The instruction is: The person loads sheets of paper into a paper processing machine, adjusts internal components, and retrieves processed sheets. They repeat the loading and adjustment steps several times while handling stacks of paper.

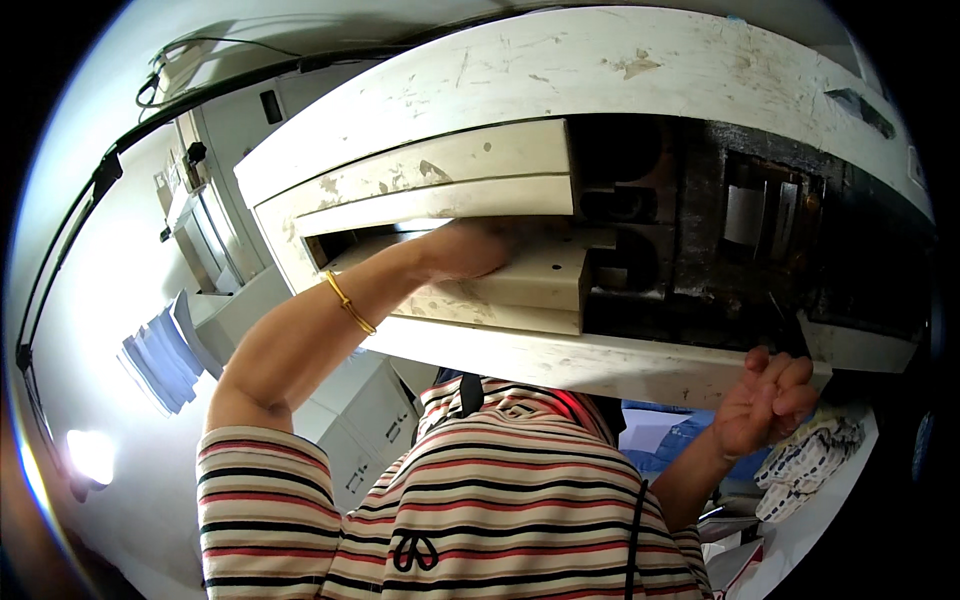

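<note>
Reaching in over the front of the white housing (600, 65), our left hand (468, 250) shows in the head view at the gap between two cream parts set in the housing's left half. The upper cream panel (450, 165) sits just above that hand; the lower cream block (520, 285), marked with small dark holes, lies just under it. The fingers there are blurred and partly in shadow, so we cannot tell whether they grip anything, nor whether the hand presses on the block. We wear a thin yellow bracelet (347, 298) on that forearm, in front of the housing's left end.

Our right hand (765, 405) is at the lower right edge of the housing, palm toward us, its fingers bent inward. We cannot tell if they pinch something small or touch the edge. Behind and above it, in the housing's right half, is a dark, grimy cavity (690, 280) with a paler metal part (745, 215) inside. Brown scuffs mark the housing's curved upper face.

Below the housing we see our striped shirt (500, 485) and a pale cabinet (370, 420). Left of the housing are a stack of blue sheets (165, 350) and a bright lamp (90, 455); under its right end, a patterned cloth (805, 465) lies bunched.
</note>
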A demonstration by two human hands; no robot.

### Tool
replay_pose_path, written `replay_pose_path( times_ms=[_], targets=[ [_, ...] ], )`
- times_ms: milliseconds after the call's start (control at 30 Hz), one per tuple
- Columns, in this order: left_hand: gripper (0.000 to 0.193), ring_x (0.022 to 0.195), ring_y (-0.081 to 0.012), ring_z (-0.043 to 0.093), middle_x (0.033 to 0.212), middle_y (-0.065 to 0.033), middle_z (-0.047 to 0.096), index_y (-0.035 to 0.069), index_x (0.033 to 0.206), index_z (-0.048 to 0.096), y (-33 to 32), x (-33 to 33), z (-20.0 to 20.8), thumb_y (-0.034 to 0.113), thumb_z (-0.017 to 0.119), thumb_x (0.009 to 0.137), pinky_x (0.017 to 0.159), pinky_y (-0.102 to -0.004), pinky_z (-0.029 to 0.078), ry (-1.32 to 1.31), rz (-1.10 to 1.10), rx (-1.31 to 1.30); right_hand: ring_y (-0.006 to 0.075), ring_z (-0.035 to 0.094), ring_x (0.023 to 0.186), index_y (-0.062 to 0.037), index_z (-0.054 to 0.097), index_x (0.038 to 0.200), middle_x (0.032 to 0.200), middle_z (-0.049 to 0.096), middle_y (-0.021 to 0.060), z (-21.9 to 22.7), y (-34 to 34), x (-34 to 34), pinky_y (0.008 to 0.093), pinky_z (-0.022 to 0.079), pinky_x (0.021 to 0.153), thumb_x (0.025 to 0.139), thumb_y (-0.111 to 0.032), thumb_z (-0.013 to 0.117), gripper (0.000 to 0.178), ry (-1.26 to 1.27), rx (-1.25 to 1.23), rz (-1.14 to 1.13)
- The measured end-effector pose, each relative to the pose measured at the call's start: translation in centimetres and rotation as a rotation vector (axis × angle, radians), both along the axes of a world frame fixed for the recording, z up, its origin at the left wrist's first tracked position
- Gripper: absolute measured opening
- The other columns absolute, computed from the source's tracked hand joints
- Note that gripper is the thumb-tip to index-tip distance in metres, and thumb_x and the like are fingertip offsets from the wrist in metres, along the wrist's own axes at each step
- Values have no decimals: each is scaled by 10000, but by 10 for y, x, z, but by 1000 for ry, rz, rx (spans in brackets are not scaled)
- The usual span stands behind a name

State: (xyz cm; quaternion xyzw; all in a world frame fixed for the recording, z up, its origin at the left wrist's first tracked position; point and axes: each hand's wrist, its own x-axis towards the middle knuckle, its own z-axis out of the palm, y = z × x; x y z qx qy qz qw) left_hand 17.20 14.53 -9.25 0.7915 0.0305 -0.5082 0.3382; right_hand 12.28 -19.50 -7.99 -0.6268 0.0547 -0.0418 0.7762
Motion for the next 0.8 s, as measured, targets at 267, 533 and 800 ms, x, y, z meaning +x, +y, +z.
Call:
replay_pose_path(
  times_ms=[267,533,800],
  targets=[
    [378,1201,-299,468,1302,-149,527,96,1277,536,9,-11,-7,113,406,922,1062,-337,329,-54,50,-180,105,305,692,-155,395,820,803,284,-1,-1,1,0,332,387,743,784,63,446,227,-17,-24,51],
    [393,1192,-306,479,1282,-164,540,91,1288,524,5,-3,7,106,419,910,1049,-343,338,-108,82,-259,101,357,660,-152,446,807,774,313,-4,1,5,1,356,482,705,818,-28,562,170,-27,-78,-25],
    [346,1104,-341,533,1170,-194,588,53,1162,574,0,8,8,215,501,866,963,-381,401,-76,-148,167,104,363,654,-150,449,793,762,321,-8,2,6,4,364,480,698,807,-28,593,189,-26,-24,-15]
  ],
)
